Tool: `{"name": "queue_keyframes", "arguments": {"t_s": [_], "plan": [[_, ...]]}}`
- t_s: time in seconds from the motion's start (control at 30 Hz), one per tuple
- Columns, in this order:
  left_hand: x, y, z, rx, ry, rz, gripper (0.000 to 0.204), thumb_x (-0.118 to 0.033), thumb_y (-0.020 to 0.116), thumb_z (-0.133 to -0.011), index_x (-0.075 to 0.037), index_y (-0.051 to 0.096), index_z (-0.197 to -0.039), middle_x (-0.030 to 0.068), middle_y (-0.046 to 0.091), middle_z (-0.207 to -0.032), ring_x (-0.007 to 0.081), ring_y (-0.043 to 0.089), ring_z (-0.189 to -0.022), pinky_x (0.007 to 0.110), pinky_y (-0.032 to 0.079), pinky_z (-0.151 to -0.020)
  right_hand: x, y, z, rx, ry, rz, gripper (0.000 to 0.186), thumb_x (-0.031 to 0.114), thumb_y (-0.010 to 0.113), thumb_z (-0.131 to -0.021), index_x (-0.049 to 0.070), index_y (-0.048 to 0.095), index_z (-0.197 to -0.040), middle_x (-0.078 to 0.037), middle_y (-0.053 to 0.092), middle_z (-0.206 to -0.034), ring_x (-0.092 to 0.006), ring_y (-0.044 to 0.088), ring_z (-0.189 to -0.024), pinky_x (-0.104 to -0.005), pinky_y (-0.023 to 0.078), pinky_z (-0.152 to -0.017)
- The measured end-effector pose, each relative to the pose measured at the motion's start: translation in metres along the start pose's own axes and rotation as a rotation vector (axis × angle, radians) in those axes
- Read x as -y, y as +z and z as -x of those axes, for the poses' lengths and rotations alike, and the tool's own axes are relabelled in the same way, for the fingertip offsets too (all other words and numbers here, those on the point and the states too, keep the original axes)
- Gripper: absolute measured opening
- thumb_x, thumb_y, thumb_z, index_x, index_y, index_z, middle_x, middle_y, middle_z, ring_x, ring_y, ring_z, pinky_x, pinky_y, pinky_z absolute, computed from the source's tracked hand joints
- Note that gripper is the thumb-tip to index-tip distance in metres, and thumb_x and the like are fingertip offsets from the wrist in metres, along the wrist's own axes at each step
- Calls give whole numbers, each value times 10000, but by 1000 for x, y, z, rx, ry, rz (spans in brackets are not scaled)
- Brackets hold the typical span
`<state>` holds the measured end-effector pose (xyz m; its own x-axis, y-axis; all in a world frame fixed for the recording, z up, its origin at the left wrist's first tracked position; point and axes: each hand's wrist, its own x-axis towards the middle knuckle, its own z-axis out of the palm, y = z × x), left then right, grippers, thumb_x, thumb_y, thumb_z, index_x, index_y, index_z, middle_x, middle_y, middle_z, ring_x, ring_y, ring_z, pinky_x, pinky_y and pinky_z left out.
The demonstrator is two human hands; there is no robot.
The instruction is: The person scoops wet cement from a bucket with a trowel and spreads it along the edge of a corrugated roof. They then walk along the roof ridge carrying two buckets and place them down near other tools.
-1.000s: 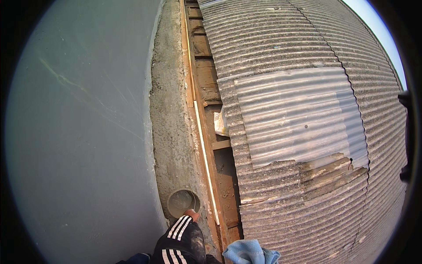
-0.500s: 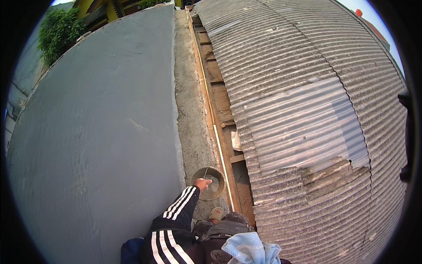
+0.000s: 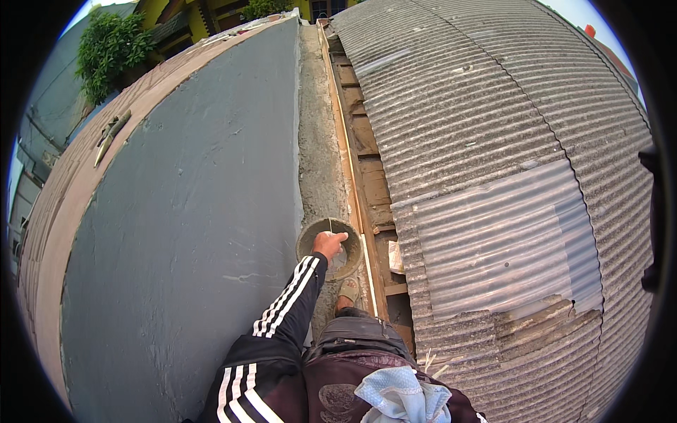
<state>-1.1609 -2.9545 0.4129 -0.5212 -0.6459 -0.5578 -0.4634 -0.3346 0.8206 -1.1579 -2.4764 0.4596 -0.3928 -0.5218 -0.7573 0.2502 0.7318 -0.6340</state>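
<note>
My left hand, at the end of a dark sleeve with white stripes, is closed round the thin wire handle of a bucket. The round bucket is grey and cement-stained, and some greyish stuff shows in its bottom, too shaded to name. It hangs or rests over the narrow concrete ledge, just ahead of my sandalled foot; whether it touches the ledge I cannot tell. My right hand is out of sight. A light blue cloth lies against my front at the lower edge.
On the left rises a smooth grey plastered wall, with a dark-handled tool on the tiled roof beyond its top edge. To the right, wooden battens border a gap beside corrugated roofing, patched with a translucent sheet. Green foliage stands far off.
The bucket and my left hand have shifted forward along the ledge, and my foot shows more fully. My view has turned, bringing the wall's top edge and the tool beyond it into sight.
</note>
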Motion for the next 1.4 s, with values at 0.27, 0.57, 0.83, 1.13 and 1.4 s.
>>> {"name": "queue_keyframes", "arguments": {"t_s": [0.27, 0.57, 0.83, 1.13, 1.4], "plan": [[-156, -30, -77, 77, 32, 211, 303, -297, 782, -919, -41, 629, -973, 44, 576, -860, 215, 642, -798, 406, 581, -794, 158, -57, -105, -5, -51, 70, 256, 348, 628, -1022, 113, 684, -937, -55, 666, -781, -215, 637, -703, -399, 523, -669], [-320, -41, -169, 106, 236, 224, 289, -298, 769, -934, -31, 659, -939, 57, 620, -844, 205, 657, -767, 379, 552, -739, 271, -104, -195, -45, -56, 67, 246, 342, 630, -1024, 121, 677, -925, -41, 656, -770, -205, 629, -683, -399, 520, -651], [-453, -63, -365, 103, 203, 405, 314, -279, 770, -927, 2, 666, -1020, 51, 622, -853, 188, 635, -715, 367, 598, -739, 369, -143, -342, -77, 86, 80, 239, 336, 632, -1025, 128, 671, -914, -29, 648, -761, -195, 622, -665, -398, 518, -634], [-635, -99, -514, 34, 332, 394, 371, -307, 794, -878, 21, 669, -1000, 50, 606, -838, 178, 607, -712, 377, 536, -732, 473, -210, -457, -133, 256, 76, 233, 330, 634, -1027, 136, 664, -901, -14, 639, -750, -185, 613, -645, -398, 515, -616], [-861, -184, -586, 114, 623, 491, 401, -273, 760, -947, 67, 636, -1119, 65, 615, -835, 161, 620, -681, 346, 636, -737, 531, -240, -548, -147, 308, 25, 229, 325, 636, -1028, 143, 657, -890, -2, 631, -741, -176, 606, -627, -397, 513, -599]]}}
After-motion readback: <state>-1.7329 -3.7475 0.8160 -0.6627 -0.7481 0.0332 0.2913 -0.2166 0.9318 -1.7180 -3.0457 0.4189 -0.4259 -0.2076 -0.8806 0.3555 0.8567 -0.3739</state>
